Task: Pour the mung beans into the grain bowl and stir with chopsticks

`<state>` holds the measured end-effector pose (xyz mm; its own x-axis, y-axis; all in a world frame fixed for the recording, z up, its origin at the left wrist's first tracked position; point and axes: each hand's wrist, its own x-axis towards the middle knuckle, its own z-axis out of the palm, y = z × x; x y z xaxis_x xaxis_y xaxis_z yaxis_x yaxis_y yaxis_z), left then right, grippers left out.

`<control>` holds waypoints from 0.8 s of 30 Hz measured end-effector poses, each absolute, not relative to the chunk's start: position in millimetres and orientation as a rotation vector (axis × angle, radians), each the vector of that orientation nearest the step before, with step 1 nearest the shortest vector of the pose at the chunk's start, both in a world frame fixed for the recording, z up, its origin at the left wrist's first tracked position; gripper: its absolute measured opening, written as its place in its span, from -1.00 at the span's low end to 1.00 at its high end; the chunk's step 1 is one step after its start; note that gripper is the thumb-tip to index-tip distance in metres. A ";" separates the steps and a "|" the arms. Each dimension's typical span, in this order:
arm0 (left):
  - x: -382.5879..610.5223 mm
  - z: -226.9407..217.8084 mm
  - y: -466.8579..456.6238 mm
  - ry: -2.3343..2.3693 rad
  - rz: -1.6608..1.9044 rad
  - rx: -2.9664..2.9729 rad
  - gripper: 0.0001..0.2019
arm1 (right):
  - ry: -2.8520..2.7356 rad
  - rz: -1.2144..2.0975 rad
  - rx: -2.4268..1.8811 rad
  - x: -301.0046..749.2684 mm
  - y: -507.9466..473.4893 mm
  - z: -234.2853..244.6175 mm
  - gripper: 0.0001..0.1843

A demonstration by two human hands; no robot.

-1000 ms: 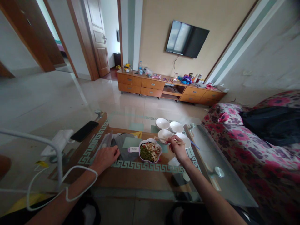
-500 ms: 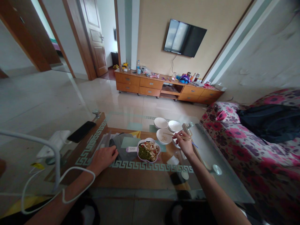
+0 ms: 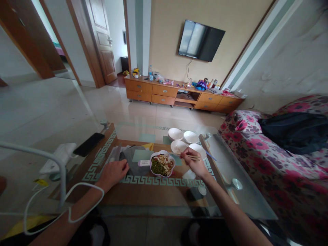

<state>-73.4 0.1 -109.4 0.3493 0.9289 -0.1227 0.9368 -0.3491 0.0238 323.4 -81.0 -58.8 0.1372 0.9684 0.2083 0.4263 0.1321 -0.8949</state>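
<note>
A flower-shaped bowl [image 3: 162,164] of mixed green beans, nuts and red bits sits on the glass coffee table [image 3: 238,201]. My right hand [image 3: 194,162] is closed on a pair of chopsticks [image 3: 192,156], just right of that bowl and in front of several small white bowls [image 3: 177,146]. The chopstick tips point left toward the nearest white bowl. My left hand [image 3: 114,172] rests on the table left of the mixed bowl, fingers curled loosely, beside a grey plastic bag [image 3: 134,157]; whether it holds anything is unclear.
A black phone [image 3: 88,144] and a white cloth [image 3: 58,155] lie at the table's left edge. A white cable [image 3: 63,194] loops over my left arm. A floral sofa [image 3: 276,160] stands to the right. A TV cabinet [image 3: 179,95] is across the tiled floor.
My right hand with the chopsticks went right over the white bowls, then came back left and down beside the mixed bowl. My left hand stayed put.
</note>
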 end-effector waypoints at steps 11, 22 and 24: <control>-71.9 -108.4 -1.4 1.746 -0.093 2.496 -0.62 | -1.737 0.748 -1.347 283.3 -75.1 -96.2 -0.64; -72.1 -110.5 -0.3 1.741 -0.120 2.514 -0.62 | -2.014 0.603 -1.305 276.9 -77.6 -88.5 -0.75; -72.2 -110.8 -0.1 1.739 -0.104 2.506 -0.63 | -2.041 0.578 -1.317 275.2 -76.9 -89.2 -0.74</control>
